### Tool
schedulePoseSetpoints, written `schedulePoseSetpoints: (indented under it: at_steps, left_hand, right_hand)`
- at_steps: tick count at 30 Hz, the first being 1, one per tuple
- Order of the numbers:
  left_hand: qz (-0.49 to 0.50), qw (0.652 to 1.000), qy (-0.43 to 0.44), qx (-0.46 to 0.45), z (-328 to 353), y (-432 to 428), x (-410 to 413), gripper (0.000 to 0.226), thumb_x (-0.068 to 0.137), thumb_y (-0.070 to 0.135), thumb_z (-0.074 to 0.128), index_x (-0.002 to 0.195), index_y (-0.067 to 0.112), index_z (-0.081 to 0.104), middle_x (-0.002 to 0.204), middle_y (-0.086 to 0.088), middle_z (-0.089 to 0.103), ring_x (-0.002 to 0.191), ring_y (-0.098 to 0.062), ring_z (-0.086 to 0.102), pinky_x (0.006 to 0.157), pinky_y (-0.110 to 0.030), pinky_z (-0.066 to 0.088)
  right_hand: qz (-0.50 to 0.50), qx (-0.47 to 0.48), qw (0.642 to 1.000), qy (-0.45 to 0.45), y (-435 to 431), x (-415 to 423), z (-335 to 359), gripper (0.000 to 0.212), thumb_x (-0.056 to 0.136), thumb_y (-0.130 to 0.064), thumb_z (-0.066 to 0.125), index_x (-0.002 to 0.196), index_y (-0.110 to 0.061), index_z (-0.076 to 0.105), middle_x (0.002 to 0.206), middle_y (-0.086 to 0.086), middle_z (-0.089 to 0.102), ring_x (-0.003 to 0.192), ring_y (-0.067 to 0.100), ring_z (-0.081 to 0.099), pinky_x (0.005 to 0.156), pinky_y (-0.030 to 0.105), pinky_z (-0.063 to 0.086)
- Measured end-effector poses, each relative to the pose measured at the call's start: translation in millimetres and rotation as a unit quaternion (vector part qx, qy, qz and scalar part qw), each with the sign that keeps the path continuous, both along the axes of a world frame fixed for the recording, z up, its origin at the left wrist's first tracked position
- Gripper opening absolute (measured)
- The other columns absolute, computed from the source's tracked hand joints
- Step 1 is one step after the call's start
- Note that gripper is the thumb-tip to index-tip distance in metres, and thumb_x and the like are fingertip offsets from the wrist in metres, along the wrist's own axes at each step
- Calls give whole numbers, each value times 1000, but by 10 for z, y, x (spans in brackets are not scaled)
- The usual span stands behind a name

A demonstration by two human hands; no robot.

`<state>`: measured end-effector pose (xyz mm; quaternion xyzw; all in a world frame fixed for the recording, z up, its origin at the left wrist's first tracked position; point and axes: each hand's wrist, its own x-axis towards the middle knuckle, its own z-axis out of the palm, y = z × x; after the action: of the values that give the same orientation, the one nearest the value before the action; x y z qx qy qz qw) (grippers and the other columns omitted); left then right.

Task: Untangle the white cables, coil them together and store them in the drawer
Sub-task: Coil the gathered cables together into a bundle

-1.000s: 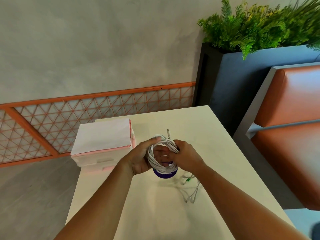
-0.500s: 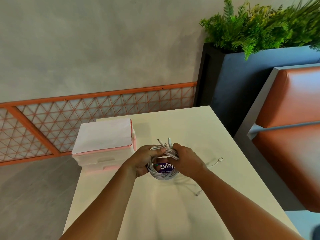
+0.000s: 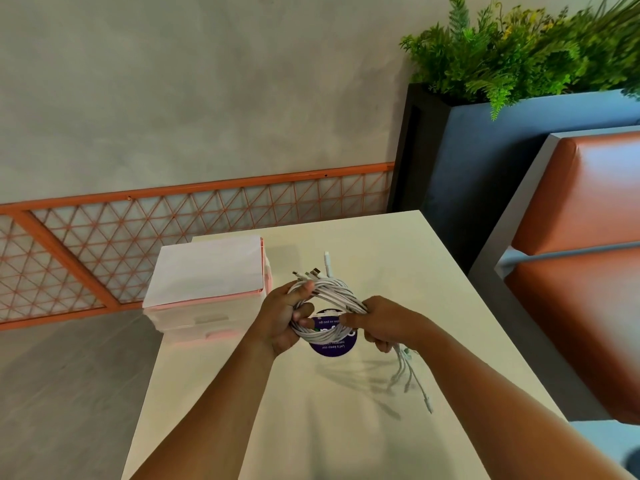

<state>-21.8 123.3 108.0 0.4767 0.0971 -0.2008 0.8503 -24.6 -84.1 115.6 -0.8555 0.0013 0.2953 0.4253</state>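
A coil of white cables (image 3: 329, 299) hangs above the middle of the cream table (image 3: 346, 427), held between both hands. My left hand (image 3: 280, 317) grips the coil's left side, thumb over the strands. My right hand (image 3: 388, 322) grips the right side, and several loose cable ends (image 3: 412, 379) dangle below it toward the table. Several plug ends (image 3: 317, 271) stick up from the top of the coil. The white and pink drawer unit (image 3: 207, 292) stands at the table's back left corner, its drawers closed.
A round purple sticker (image 3: 332, 346) lies on the table under the coil. An orange bench seat (image 3: 581, 271) runs along the right. A dark planter (image 3: 485, 161) with green plants stands behind the table. An orange lattice rail (image 3: 138, 230) lines the wall.
The coil has turned flatter and wider between my hands. My right hand slid to the coil's right side, and the loose ends now hang below it instead of lying out on the table.
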Motion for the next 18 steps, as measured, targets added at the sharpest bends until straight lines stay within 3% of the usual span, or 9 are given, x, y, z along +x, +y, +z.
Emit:
schedulePoseSetpoints:
  at_steps: [3, 5, 8, 10, 13, 15, 18]
  left_hand:
    - [12, 1000, 9, -26, -7, 34, 26, 28, 97, 13, 56, 122, 1, 60, 78, -2, 58, 43, -5, 29, 43, -17, 29]
    - [13, 999, 13, -32, -4, 45, 37, 25, 98, 13, 55, 120, 2, 61, 78, -2, 59, 42, -4, 29, 42, -16, 30]
    - [28, 998, 27, -40, -18, 25, 50, 20, 97, 13, 56, 114, 5, 65, 78, -2, 54, 41, -4, 29, 41, -16, 30]
    - [38, 997, 31, -54, -25, 15, 54, 21, 96, 14, 58, 113, 6, 66, 79, -2, 52, 41, -4, 29, 41, -16, 30]
    - [36, 995, 31, -91, -8, -25, 76, 18, 97, 15, 55, 111, 8, 65, 80, -1, 52, 39, -3, 30, 40, -15, 31]
    - [28, 993, 30, -112, 32, -42, 94, 17, 96, 16, 56, 109, 9, 64, 77, 0, 51, 38, -3, 30, 39, -14, 31]
    - [17, 993, 25, -116, 123, -35, 108, 16, 91, 17, 57, 104, 9, 64, 70, 2, 54, 36, -2, 30, 38, -13, 29]
  right_hand:
    - [17, 98, 994, 41, -67, -51, -10, 49, 90, -57, 63, 80, -8, 68, 61, 1, 43, 53, 15, 39, 52, 26, 37]
    - [1, 130, 991, 23, -76, -63, -11, 48, 91, -55, 62, 76, -10, 68, 59, -2, 42, 53, 12, 37, 52, 23, 34]
    - [17, -31, 987, -156, -100, 7, -17, 45, 97, -51, 54, 75, -15, 68, 58, -6, 54, 53, 11, 46, 53, 21, 37]
    - [41, -154, 951, -264, -121, 26, -20, 44, 100, -54, 44, 80, -18, 63, 66, -5, 61, 61, 16, 57, 56, 27, 41]
    - [29, -265, 895, -359, -124, -34, -64, 44, 100, -57, 33, 86, -20, 51, 68, -5, 56, 65, 25, 58, 56, 31, 36]
    - [6, -268, 876, -400, -120, -62, -90, 39, 102, -54, 35, 87, -20, 47, 69, -8, 53, 65, 24, 56, 56, 31, 33]
    - [12, -165, 895, -413, -165, -74, -96, 30, 103, -43, 42, 88, -18, 48, 74, -6, 54, 67, 16, 49, 58, 30, 31]
